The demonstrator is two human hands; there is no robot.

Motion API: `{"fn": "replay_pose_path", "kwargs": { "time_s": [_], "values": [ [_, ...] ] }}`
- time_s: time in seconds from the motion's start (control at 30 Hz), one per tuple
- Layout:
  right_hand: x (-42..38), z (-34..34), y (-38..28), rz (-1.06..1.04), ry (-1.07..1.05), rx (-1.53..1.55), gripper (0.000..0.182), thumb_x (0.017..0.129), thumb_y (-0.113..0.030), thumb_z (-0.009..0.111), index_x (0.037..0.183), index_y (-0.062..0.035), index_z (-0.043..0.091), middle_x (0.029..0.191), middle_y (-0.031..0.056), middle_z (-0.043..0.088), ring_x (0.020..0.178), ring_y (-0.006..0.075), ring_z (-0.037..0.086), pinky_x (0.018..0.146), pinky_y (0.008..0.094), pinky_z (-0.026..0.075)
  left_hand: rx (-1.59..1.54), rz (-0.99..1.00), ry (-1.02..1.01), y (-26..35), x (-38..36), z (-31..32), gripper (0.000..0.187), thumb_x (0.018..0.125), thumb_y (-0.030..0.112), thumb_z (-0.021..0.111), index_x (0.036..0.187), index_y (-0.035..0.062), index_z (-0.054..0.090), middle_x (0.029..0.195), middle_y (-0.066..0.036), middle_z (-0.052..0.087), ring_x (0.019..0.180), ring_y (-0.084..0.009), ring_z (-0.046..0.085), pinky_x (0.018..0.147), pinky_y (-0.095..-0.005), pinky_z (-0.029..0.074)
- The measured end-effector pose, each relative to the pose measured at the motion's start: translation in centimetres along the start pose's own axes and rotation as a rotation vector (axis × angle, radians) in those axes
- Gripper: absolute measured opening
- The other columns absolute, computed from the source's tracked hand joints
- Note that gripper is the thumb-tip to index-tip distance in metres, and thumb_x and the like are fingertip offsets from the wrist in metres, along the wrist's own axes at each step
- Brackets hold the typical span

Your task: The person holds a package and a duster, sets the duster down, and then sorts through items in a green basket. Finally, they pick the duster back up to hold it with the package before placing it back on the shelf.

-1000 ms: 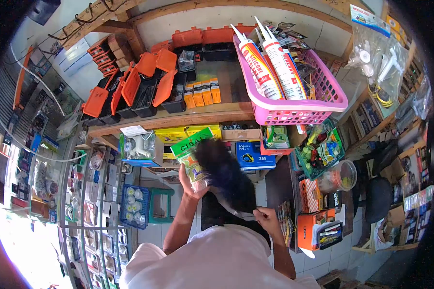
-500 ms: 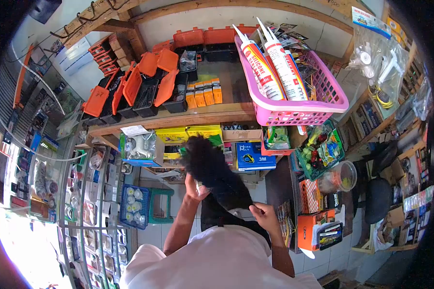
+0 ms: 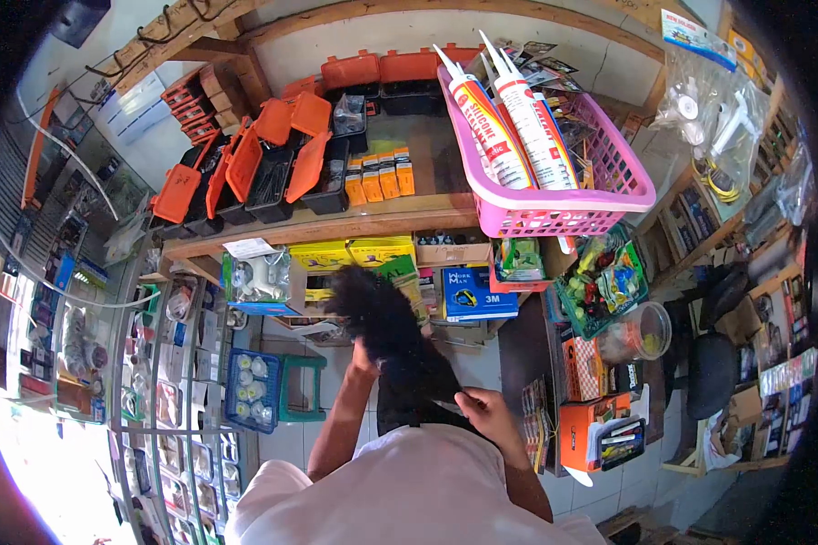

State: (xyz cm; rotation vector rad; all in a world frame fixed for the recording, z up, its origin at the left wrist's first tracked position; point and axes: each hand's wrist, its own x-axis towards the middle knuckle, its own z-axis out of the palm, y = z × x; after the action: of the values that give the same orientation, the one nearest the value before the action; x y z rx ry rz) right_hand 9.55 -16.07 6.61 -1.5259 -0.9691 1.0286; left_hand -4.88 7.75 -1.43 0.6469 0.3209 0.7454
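Note:
A black feather duster (image 3: 382, 322) lies across the middle of the view, and my right hand (image 3: 487, 414) is closed around its handle near my chest. My left hand (image 3: 364, 363) is raised to the lower shelf and holds a green product packet (image 3: 400, 275). The duster's bushy head covers most of the packet and my left fingers. Only the packet's upper right part shows beside a yellow box (image 3: 323, 255).
A wooden shelf (image 3: 336, 222) carries orange-lidded black cases (image 3: 268, 173) and a pink basket (image 3: 554, 213) of sealant tubes. A blue 3M box (image 3: 477, 292) and green baskets stand right of the packet. A wire rack (image 3: 168, 381) and a green stool (image 3: 302, 386) stand at left.
The duster head has swept left and up over the green packet, which showed fully a second ago. My right hand moved slightly left and down with the handle.

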Motion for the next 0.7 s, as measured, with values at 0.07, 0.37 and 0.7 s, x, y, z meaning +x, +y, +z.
{"fn": "replay_pose_path", "kwargs": {
  "time_s": [0.07,0.37,0.7],
  "values": [
    [0.1,0.4,0.3,-0.02,0.088,0.007,0.03,0.095,-0.022,0.059,0.078,0.0019,0.054,0.061,0.0001,0.038,0.059,0.0056,0.034,0.051,0.0258,0.031,-0.159,-0.092,0.003,0.8,0.1,0.8,0.063,0.097,0.056,0.035,0.137,0.0081,0.042,0.132,-0.013,0.053,0.119,-0.0309,0.053,0.105,-0.0468,0.039],
    [-0.6,1.2,0.9,0.086,0.029,-0.081,0.033,0.095,-0.025,0.059,0.078,0.0025,0.052,0.061,0.0,0.038,0.061,0.0068,0.035,0.052,0.0274,0.034,0.027,0.047,0.003,2.7,-0.8,5.2,0.077,0.093,0.066,0.026,0.141,0.0078,0.038,0.133,-0.009,0.051,0.121,-0.0261,0.05,0.108,-0.0437,0.036],
    [-1.0,0.8,0.5,0.052,-0.109,-0.093,0.032,0.095,-0.026,0.059,0.081,0.0028,0.055,0.062,-0.0007,0.037,0.061,0.0064,0.034,0.053,0.0279,0.034,-0.359,0.086,0.088,5.0,-0.5,8.0,0.067,0.093,0.061,0.036,0.132,0.0077,0.045,0.124,-0.012,0.055,0.115,-0.0281,0.053,0.106,-0.0449,0.036]
  ]
}}
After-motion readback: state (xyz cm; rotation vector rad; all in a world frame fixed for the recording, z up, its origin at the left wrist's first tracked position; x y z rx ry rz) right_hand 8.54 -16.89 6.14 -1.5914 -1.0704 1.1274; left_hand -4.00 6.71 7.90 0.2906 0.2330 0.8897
